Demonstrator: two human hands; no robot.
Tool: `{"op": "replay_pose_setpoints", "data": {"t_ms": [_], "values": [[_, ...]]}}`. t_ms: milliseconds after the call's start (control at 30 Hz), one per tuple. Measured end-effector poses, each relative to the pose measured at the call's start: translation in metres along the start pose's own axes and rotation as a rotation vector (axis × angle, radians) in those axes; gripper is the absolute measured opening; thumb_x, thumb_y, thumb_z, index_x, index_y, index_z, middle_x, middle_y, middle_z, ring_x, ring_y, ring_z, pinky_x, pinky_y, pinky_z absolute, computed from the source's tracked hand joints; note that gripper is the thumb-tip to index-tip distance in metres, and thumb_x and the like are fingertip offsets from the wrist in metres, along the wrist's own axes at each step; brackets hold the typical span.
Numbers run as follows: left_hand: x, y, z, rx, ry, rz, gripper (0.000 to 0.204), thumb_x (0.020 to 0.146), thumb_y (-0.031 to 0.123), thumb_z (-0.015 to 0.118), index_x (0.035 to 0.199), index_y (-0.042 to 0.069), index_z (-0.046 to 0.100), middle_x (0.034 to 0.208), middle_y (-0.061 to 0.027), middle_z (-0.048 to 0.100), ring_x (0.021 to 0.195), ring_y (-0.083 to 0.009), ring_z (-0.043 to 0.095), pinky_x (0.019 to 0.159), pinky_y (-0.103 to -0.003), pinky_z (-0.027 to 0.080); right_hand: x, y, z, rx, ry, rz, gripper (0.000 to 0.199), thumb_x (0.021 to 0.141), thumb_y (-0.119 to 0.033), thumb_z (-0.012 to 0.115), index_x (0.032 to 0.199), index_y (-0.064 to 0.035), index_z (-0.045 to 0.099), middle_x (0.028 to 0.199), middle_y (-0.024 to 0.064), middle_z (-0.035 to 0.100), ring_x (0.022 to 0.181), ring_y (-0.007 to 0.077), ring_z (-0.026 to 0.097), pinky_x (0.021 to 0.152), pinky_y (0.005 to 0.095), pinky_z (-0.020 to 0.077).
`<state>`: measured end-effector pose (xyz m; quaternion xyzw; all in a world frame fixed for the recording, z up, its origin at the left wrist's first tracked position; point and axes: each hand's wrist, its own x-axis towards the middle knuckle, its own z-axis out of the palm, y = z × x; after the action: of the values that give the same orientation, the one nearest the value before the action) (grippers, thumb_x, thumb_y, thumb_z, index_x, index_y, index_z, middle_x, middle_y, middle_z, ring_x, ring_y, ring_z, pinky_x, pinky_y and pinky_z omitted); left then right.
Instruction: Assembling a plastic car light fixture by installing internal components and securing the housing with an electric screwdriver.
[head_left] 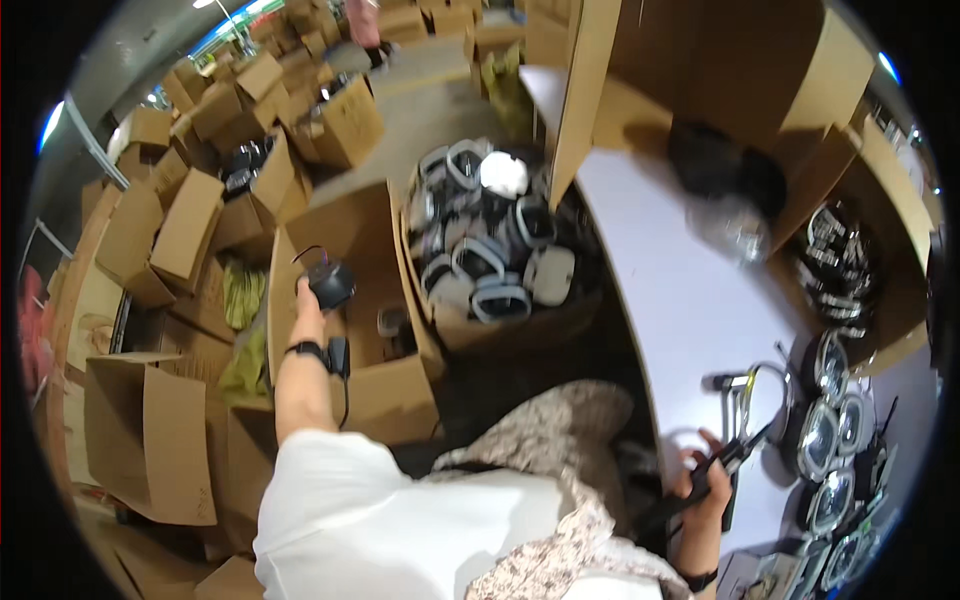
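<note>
My left hand (pixel 307 302) is stretched out over an open cardboard box (pixel 378 402), closed round a dark rounded housing (pixel 332 284) with a thin wire curling from its top. Inside that box lies a small dark part with a light rim (pixel 393 322). At the right, by the edge of the white table (pixel 650 270), my right hand (pixel 708 492) is closed on a long black tool (pixel 738 456); its exact kind is unclear. A metal stand with a yellow-edged ring (pixel 762 395) stands just beyond this hand.
Grey-rimmed housings (pixel 480 262) fill a box ahead. Round clear-lensed units (pixel 820 440) line the table's right side, near a carton of shiny metal parts (pixel 838 265). A clear plastic bag (pixel 735 228) lies on the tabletop. Cartons (pixel 160 440) crowd the left; a person (pixel 366 25) stands far off.
</note>
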<state>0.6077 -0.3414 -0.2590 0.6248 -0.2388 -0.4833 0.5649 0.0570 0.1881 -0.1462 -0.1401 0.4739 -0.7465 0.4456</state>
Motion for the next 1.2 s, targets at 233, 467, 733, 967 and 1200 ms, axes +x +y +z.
{"op": "replay_pose_setpoints", "data": {"t_ms": [233,467,733,967,1200], "values": [[0.01,-0.174,0.043,0.906,-0.341,-0.234,0.053,0.101,0.045,0.048,0.129,0.001,0.059,0.116,-0.0146,0.066,0.094,-0.0266,0.063,0.082,-0.043,0.053,-0.04,-0.027,0.0,-0.096,0.252,-0.089,0.059,0.081,-0.025,0.069,0.13,0.0009,0.052,0.091,0.0174,0.069,0.054,0.016,0.054,0.049,0.0287,0.044],[-0.119,-0.3,0.386,0.662,-1.134,0.162,0.041,0.1,0.031,0.052,0.125,0.0,0.061,0.117,-0.0138,0.066,0.094,-0.027,0.064,0.085,-0.039,0.054,0.001,-0.004,0.005,-0.03,0.108,0.012,0.06,0.089,-0.026,0.068,0.139,-0.0007,0.047,0.103,0.0155,0.069,0.06,0.0104,0.057,0.058,0.0223,0.0476],[-0.049,-0.32,0.321,0.606,-0.889,0.139,0.037,0.096,0.024,0.055,0.122,0.0,0.062,0.117,-0.0166,0.066,0.096,-0.0293,0.064,0.086,-0.04,0.053,-0.004,-0.001,0.022,-0.093,0.31,-0.015,0.055,0.09,-0.029,0.065,0.137,-0.0039,0.05,0.103,0.0131,0.07,0.061,0.0121,0.056,0.056,0.0237,0.0473],[-0.006,-0.249,0.221,0.588,-0.596,0.21,0.034,0.092,0.018,0.058,0.12,0.0,0.063,0.117,-0.019,0.066,0.098,-0.0314,0.064,0.088,-0.04,0.052,0.0,0.002,0.015,-0.091,0.279,-0.027,0.057,0.09,-0.028,0.066,0.137,-0.002,0.049,0.103,0.0135,0.07,0.062,0.0122,0.059,0.057,0.0232,0.0481],[-0.055,-0.145,0.146,0.59,-0.351,0.322,0.032,0.089,0.012,0.062,0.118,-0.001,0.064,0.117,-0.0214,0.065,0.1,-0.0335,0.063,0.09,-0.041,0.051,0.0,-0.005,0.006,-0.122,0.138,-0.015,0.059,0.086,-0.029,0.069,0.133,0.0028,0.05,0.101,0.0144,0.069,0.063,0.0131,0.056,0.062,0.0248,0.0449]]}}
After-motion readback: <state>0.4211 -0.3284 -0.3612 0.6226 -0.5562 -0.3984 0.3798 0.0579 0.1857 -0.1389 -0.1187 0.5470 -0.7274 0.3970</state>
